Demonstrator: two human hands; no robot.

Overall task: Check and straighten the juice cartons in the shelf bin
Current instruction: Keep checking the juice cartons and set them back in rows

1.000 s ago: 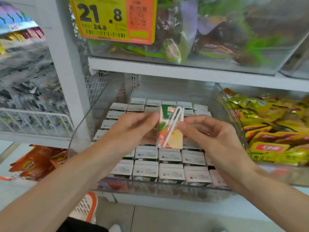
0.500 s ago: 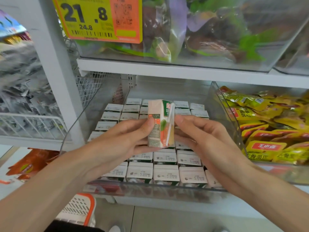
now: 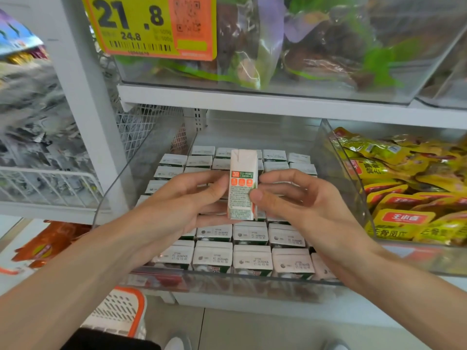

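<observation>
A small juice carton [image 3: 242, 183] is held upright above the clear shelf bin [image 3: 252, 286], its printed narrow side with orange squares and small text facing me. My left hand [image 3: 182, 205] grips its left edge with thumb and fingers. My right hand [image 3: 295, 205] pinches its right edge, thumb on the front. Below, several rows of cartons [image 3: 252, 256] stand packed in the bin, white tops up with date stamps. My hands hide the middle rows.
A neighbouring clear bin [image 3: 353, 198] on the right holds yellow snack packets [image 3: 404, 198]. The shelf [image 3: 252, 102] above carries a bin of bagged goods with a yellow price tag [image 3: 151, 26]. White wire baskets [image 3: 50, 183] stand left. An orange-rimmed basket [image 3: 118, 314] sits on the floor.
The carton was turned between both hands: its front with the straw faced me, then an edge, and now its printed narrow side. It also sits a little higher.
</observation>
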